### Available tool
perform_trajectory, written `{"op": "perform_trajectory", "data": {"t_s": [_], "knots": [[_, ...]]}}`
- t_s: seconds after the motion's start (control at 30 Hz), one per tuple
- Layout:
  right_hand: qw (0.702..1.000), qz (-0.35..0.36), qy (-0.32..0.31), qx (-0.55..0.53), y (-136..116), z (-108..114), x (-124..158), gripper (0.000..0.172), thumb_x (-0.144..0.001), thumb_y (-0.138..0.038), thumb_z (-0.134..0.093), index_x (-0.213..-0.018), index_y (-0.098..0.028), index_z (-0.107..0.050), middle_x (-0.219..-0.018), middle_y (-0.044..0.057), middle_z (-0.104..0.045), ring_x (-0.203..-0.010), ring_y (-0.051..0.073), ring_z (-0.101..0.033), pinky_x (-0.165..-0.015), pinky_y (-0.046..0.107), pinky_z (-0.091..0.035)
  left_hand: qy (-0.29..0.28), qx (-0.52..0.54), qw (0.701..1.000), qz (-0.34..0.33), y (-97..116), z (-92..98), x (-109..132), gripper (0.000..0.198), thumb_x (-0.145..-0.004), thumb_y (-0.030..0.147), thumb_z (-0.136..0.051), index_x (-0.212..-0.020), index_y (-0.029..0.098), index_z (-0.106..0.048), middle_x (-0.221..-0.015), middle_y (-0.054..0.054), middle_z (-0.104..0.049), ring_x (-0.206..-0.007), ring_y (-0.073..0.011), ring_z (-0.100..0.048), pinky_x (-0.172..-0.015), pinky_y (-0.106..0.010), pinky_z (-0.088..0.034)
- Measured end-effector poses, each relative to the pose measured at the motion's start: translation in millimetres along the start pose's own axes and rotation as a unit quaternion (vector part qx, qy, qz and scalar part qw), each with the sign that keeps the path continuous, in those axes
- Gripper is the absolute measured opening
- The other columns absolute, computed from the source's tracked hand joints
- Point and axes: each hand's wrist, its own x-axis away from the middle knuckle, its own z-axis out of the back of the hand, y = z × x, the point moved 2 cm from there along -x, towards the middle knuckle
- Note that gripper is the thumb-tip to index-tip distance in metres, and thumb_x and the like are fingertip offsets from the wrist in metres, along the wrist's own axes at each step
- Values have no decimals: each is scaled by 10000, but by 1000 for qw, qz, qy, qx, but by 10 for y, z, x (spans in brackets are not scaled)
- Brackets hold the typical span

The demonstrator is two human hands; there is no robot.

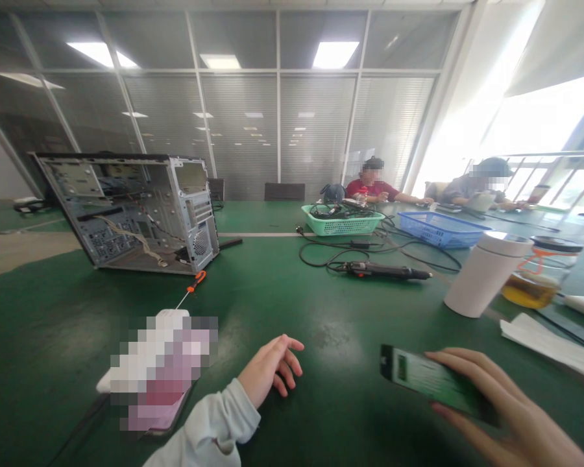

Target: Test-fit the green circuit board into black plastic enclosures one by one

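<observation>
My right hand [496, 395], at the lower right, grips a flat green board [433, 379] with a dark end piece, between thumb and fingers; motion blurs it slightly. Near the bottom middle, my left hand [275, 366] hovers over or rests on the green table [321, 305], its fingers apart and slightly curled, holding nothing. Left of it lie a white power strip [170, 318] and a pink object [168, 415], both partly pixelated. An orange-handled screwdriver [196, 281] lies just beyond them, beside an open computer case [146, 214].
A black electric screwdriver [389, 270] with its cable lies mid-table. Beyond are a green basket [343, 225] of cables and a blue basket [440, 230]. A white cup [486, 275], a jar [540, 272] and white paper [555, 347] stand or lie right. Two people sit at the far side.
</observation>
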Motion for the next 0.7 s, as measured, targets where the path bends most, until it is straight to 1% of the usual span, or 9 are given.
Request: {"op": "perform_trajectory", "data": {"t_s": [0.07,0.13,0.2,0.23,0.27,0.33,0.47,0.6,0.7], "knots": [[997,27,-34,-63,-375,-231,-249,334,-775,-319,-554,-1086,-249,-457,-1081,54,-452,-924,202,-506,-733,274,-472,29,5,999,-21,21,37,6,521,-627,618,-447,-828,145,-533,-580,16,-527,-427,-87,-487,-341,-176,-366],[988,41,-51,-140,-718,-454,-491,329,-745,-244,-578,-1048,-243,-450,-1063,45,-442,-945,193,-480,-782,275,-442,88,9,994,-60,68,108,21,450,-652,564,-455,-790,147,-553,-599,18,-509,-462,-89,-485,-358,-173,-362],[976,43,-59,-203,-945,-652,-677,341,-710,-189,-605,-1014,-229,-456,-1025,38,-453,-934,185,-471,-800,274,-421,157,7,982,-103,135,186,48,385,-685,505,-444,-769,152,-571,-651,3,-518,-545,-107,-505,-398,-175,-378],[972,42,-58,-225,-1006,-741,-738,349,-695,-168,-615,-1001,-223,-459,-1007,34,-460,-924,181,-472,-799,273,-416,185,3,975,-121,169,216,65,364,-702,481,-432,-772,155,-578,-696,-10,-533,-606,-121,-518,-431,-181,-397],[968,36,-56,-241,-1033,-823,-777,360,-683,-152,-622,-997,-220,-460,-993,29,-469,-915,178,-474,-797,272,-412,201,-6,970,-136,200,233,82,355,-718,462,-416,-778,156,-585,-743,-23,-549,-669,-136,-527,-470,-189,-416],[965,11,-46,-258,-1006,-968,-794,380,-670,-142,-628,-1001,-218,-459,-975,20,-489,-902,175,-482,-790,276,-410,197,-22,968,-152,235,225,105,349,-741,439,-394,-804,157,-591,-811,-40,-572,-749,-159,-533,-542,-211,-441],[958,-57,-44,-279,-836,-1176,-699,382,-678,-204,-623,-1020,-207,-452,-977,27,-514,-901,188,-494,-789,300,-411,130,-27,984,-122,172,117,111,375,-731,444,-422,-929,157,-561,-884,-65,-584,-790,-203,-546,-559,-263,-471],[944,-107,-22,-313,-754,-1210,-640,408,-683,-271,-606,-1037,-193,-419,-976,44,-506,-900,200,-494,-794,322,-409,102,-68,982,-140,114,47,124,462,-684,389,-552,-1081,162,-482,-1021,-92,-569,-915,-234,-529,-609,-268,-476],[937,-127,5,-326,-781,-1149,-638,438,-691,-296,-592,-1063,-199,-384,-986,43,-495,-882,191,-497,-764,311,-423,107,-98,978,-147,122,38,140,427,-690,408,-562,-1045,177,-501,-997,-79,-583,-887,-223,-543,-596,-251,-468]]}}
